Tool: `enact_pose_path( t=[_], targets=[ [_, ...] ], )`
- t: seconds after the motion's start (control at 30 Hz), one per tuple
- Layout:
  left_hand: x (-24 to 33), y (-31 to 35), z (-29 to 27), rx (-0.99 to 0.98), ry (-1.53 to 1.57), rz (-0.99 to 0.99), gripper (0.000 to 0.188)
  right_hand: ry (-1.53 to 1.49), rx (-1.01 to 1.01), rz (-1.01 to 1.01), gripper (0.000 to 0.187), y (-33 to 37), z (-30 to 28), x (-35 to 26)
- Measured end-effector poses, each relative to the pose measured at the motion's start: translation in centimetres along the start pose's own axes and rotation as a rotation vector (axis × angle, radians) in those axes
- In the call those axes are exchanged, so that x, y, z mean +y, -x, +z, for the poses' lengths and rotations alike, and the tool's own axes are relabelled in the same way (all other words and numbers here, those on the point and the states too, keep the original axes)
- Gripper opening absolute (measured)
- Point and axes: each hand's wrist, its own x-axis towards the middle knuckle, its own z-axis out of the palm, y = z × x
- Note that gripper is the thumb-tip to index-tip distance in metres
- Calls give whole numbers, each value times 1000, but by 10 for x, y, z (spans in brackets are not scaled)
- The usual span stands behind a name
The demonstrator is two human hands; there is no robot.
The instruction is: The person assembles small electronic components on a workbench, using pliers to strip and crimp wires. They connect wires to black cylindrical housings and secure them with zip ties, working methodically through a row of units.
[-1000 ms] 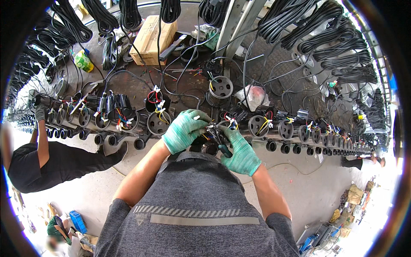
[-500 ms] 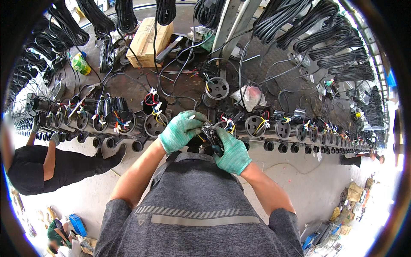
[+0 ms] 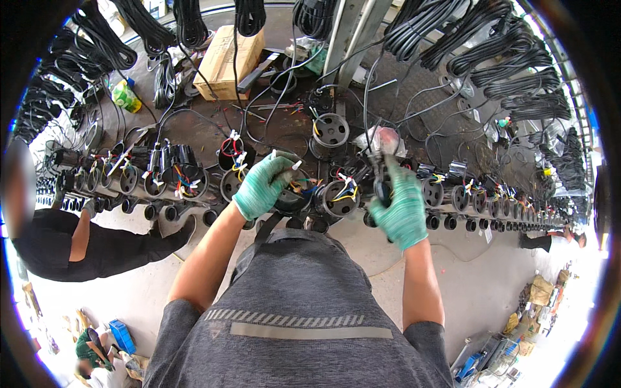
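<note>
Both my hands wear green knit gloves. My left hand (image 3: 264, 186) is closed, pinching cable ends with white connectors (image 3: 297, 164) poking out by the fingertips. Under it sits a round black housing (image 3: 291, 202) with coloured wires coming out. Off to the right, above the row, my right hand (image 3: 402, 205) is smeared by motion. It is closed around a dark hand tool (image 3: 380, 171) that looks like pliers, its jaws too blurred to make out. Between my hands stands another black housing (image 3: 340, 198), with yellow and blue wires capped in white.
A long row of black housings (image 3: 433, 193) runs along the bench edge. Coiled black cables (image 3: 251, 16) hang overhead. On the bench stand a cardboard box (image 3: 229, 63), a larger black housing (image 3: 330, 130) and a plastic bag (image 3: 383, 140). A co-worker (image 3: 52, 246) is at the left.
My right hand has moved away to the right, carrying the dark tool off the wires. My left hand has shifted slightly left and still pinches the cable ends, whose white connectors now show.
</note>
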Motion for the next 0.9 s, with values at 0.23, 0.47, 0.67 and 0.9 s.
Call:
enact_pose_path(
  t=[0.23,0.47,0.67,0.9],
  targets=[
    [-6,2,-1,6,80,-16,19,298,11,129,67,0,41,59],
    [-1,-1,-1,-31,42,-87,18,-124,73,-574,43,-13,37,-47],
    [-8,-4,-4,-94,72,-149,24,-270,-3,-494,50,-20,61,-65],
    [-2,-12,-9,-150,21,-227,27,2,-62,-469,37,-31,72,-89]
  ],
)
